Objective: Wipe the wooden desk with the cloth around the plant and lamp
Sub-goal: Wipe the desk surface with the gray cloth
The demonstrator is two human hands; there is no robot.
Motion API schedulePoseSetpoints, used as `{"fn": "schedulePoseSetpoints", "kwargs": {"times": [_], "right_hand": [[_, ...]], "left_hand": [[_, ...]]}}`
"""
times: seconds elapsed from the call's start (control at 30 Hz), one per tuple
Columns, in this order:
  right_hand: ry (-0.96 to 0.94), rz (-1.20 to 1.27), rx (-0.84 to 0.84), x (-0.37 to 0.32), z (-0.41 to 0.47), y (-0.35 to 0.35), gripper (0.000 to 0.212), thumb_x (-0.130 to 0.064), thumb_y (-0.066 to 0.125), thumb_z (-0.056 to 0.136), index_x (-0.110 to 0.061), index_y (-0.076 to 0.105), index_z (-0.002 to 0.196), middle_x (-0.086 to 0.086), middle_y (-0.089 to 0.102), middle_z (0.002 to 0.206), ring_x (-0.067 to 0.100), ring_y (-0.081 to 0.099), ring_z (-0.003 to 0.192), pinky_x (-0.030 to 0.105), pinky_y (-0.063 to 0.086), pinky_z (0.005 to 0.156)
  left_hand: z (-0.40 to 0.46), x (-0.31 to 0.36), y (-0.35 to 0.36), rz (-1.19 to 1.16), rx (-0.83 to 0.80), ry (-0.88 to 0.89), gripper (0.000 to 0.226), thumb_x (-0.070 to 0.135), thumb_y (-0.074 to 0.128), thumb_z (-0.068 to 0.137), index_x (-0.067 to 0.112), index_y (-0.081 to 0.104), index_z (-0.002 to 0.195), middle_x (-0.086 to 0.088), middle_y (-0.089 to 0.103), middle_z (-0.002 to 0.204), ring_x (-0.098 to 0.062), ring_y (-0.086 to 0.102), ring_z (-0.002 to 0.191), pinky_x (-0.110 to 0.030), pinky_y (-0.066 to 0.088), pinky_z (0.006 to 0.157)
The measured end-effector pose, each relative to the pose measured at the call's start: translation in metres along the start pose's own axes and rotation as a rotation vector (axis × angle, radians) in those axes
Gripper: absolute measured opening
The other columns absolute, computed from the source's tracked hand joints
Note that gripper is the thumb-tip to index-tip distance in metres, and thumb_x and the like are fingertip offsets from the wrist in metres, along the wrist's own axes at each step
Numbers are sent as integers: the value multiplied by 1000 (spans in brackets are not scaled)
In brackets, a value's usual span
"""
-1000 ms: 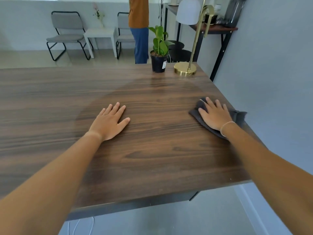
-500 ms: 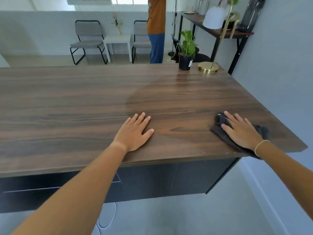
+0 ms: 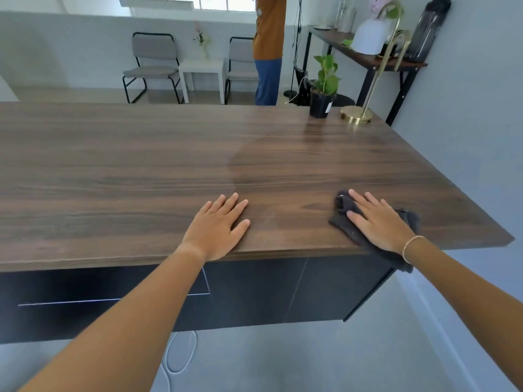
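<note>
Your right hand (image 3: 379, 222) presses the cloth (image 3: 343, 219) flat with fingers (image 3: 357, 197) spread, while your left hand (image 3: 216, 227), fingers apart, steadies you on the bench (image 3: 141, 171).

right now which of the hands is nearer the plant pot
Right. The right hand lies on the cloth, below the plant pot; the left hand lies flat further left.

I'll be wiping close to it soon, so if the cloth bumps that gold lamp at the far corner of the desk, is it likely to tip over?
The lamp probably resists a light bump: its round base sits flat on the desk and looks solid. Still, its thin stem rises tall and carries the white shade high up, so it may wobble.
</note>
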State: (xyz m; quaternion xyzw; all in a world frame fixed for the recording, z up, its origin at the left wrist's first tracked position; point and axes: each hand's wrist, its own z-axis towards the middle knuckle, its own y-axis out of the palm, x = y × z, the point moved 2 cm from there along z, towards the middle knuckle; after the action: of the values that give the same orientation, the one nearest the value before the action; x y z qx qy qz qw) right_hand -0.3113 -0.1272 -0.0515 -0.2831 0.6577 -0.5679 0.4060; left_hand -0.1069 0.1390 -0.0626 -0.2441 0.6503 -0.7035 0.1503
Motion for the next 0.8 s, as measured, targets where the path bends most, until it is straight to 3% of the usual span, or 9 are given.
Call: {"fn": "schedulePoseSetpoints", "kwargs": {"times": [0.1,0.23,0.3,0.37,0.43,0.53,0.63,0.8], "right_hand": [[169,-70,1,-29,44,0,51,-43,21,97,-28,15,146,-6,6,158,26,6,143,43,5,115],[-148,-58,30,-123,45,30,51,-42,27,96,-31,18,145,-6,10,157,26,8,143,43,4,113],[-313,-28,27,-137,13,35,50,-43,26,96,-33,18,145,-10,11,157,22,6,143,40,1,114],[-397,-17,57,-112,-16,29,49,-43,28,95,-34,22,144,-12,16,155,19,11,143,38,5,114],[-343,-59,95,-57,-22,15,48,-39,35,95,-31,28,142,-10,23,153,21,20,141,41,14,111],[24,-58,24,24,2,-11,50,-36,32,98,-24,20,145,-6,15,156,23,14,143,43,11,113],[212,-53,-7,25,36,-14,52,-42,19,98,-27,11,147,-6,4,158,25,4,144,43,3,115],[-125,-58,39,-10,-1,8,50,-42,25,97,-35,14,145,-11,7,156,21,4,144,39,0,114]], "left_hand": [[1,0,0,-14,11,-8,53,45,16,97,33,9,147,7,4,158,-15,1,146,-31,-1,116],[0,1,-2,-22,13,-48,50,35,17,99,27,11,148,4,5,158,-18,3,146,-32,2,116],[-1,2,-4,-29,2,-65,50,32,18,99,24,10,148,3,5,159,-19,3,146,-33,2,117],[-1,2,-5,-37,-12,-64,50,33,17,100,24,9,149,3,4,159,-19,1,146,-32,0,116],[-1,1,-6,-42,-12,-59,51,34,16,99,25,9,149,4,3,158,-18,0,146,-32,0,116],[0,1,-4,-18,-5,-56,51,36,16,99,25,8,148,3,4,158,-19,1,146,-33,0,117],[3,3,-4,25,-27,-67,52,38,16,98,26,6,148,1,2,159,-23,0,146,-35,0,117],[40,51,-4,-71,-88,-19,55,46,20,97,28,10,148,2,2,159,-25,-2,146,-39,-2,116]]}}
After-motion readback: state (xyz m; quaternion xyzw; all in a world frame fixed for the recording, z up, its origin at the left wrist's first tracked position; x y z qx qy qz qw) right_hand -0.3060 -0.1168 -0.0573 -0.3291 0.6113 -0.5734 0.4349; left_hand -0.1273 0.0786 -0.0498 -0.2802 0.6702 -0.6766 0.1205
